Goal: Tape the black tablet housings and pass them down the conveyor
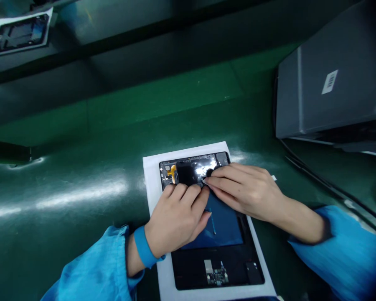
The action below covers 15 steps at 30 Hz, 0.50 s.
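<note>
An opened tablet (217, 255) lies on a white foam sheet (153, 200), with its dark inside facing up. An orange flex cable (172, 172) shows near its top left, a blue panel (225, 225) in its middle and a small circuit board (217, 276) near its bottom. My left hand (178, 217) rests across the tablet with bent fingers on its upper part and the thumb apart. From the right, my right hand (247, 188) reaches over the tablet, its fingertips pinched together at a tiny pale piece that I cannot identify. The left index fingertip is close beside them.
The green bench top (81, 234) surrounds the foam sheet. A large grey box-shaped device (326, 92) with a label stands at the right, and black cables (326, 184) run below it. Another tablet frame (20, 33) lies on a white sheet on the shelf at upper left.
</note>
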Each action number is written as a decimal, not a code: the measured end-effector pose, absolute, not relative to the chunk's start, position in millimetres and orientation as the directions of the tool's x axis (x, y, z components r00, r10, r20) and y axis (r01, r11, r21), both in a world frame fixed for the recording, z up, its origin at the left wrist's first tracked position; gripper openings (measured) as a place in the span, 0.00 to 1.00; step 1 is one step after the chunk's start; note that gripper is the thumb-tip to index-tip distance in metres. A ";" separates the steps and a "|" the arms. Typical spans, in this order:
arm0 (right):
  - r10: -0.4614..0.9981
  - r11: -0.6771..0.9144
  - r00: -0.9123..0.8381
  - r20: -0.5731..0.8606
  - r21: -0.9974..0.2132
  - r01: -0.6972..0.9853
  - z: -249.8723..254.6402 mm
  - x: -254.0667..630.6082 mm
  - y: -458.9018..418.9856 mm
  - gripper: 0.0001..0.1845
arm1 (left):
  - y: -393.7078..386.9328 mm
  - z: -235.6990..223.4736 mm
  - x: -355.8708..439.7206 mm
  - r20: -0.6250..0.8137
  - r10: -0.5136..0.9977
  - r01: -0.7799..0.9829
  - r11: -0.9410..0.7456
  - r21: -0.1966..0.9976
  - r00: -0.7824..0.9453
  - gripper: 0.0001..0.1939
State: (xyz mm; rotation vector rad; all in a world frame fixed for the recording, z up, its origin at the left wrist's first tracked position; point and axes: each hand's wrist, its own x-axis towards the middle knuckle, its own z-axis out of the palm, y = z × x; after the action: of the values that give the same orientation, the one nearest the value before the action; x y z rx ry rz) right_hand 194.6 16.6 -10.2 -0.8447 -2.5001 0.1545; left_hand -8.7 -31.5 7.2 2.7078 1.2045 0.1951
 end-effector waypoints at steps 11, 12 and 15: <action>0.627 0.777 -0.609 0.486 -0.326 0.539 -9.2 196.5 17.8 0.08 | -32.3 7.2 -9.7 0.040 0.747 0.723 -0.654 0.224 0.663 0.22; 0.630 0.775 -0.608 0.484 -0.335 0.537 -9.0 196.1 17.8 0.08 | -32.2 7.4 -9.9 0.041 0.747 0.721 -0.654 0.230 0.664 0.22; 0.636 0.771 -0.606 0.478 -0.355 0.529 -8.6 195.6 17.6 0.08 | -31.8 7.4 -10.6 0.048 0.746 0.716 -0.653 0.246 0.664 0.22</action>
State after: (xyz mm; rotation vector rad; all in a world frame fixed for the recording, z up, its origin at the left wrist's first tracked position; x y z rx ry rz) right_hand 195.6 17.6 -8.6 -0.8669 -2.3663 0.2354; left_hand -10.6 -31.8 7.4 2.6738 1.1893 0.2143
